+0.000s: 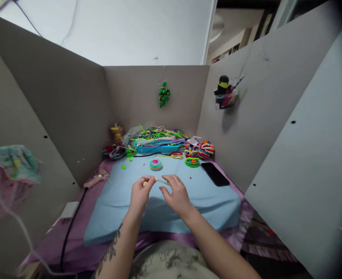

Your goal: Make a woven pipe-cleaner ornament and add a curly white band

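Over the middle of the blue cloth, my left hand [142, 190] pinches a thin pale strip [163, 181], which looks like a cream pipe cleaner. One end makes a small cream curl [145, 183] by the left fingers. The strip's other end runs toward my right hand [176, 193], whose thumb and fingers are apart around it; whether they touch it is hard to see. Just beyond the hands sits a round coiled piece [156, 165] in turquoise, yellow and pink. A green fuzzy ring-like piece [192, 162] lies farther right.
A blue tray [158, 148] heaped with pipe cleaners stands at the back. Scissors [177, 155] lie before it. A black phone [215, 174] is at right, a pink glue gun [97, 177] with black cord at left. Grey panels [156, 112] enclose the table.
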